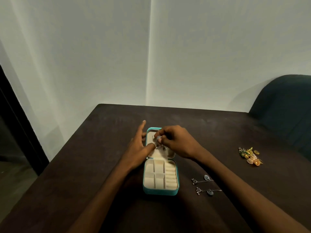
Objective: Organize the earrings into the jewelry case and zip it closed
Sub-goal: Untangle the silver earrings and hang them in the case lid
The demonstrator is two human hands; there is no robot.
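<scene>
A teal jewelry case (159, 192) lies open on the dark table, its cream lid part lying flat at the far end. My right hand (176, 142) pinches a small silver earring (158, 137) over the lid part. My left hand (140, 145) rests against the lid's left edge, index finger pointing away, thumb pressing on the lid lining. Something small and dark shows on the lining near my thumb. Two long silver earrings (204, 179) (207, 191) lie to the right of the case. A pile of gold and green earrings (250, 156) sits further right.
The case's near half holds several cream compartments and ring rolls, all bare. A dark green chair (286, 105) stands at the table's far right corner. A white wall rises behind the table, and a dark doorway is at the left.
</scene>
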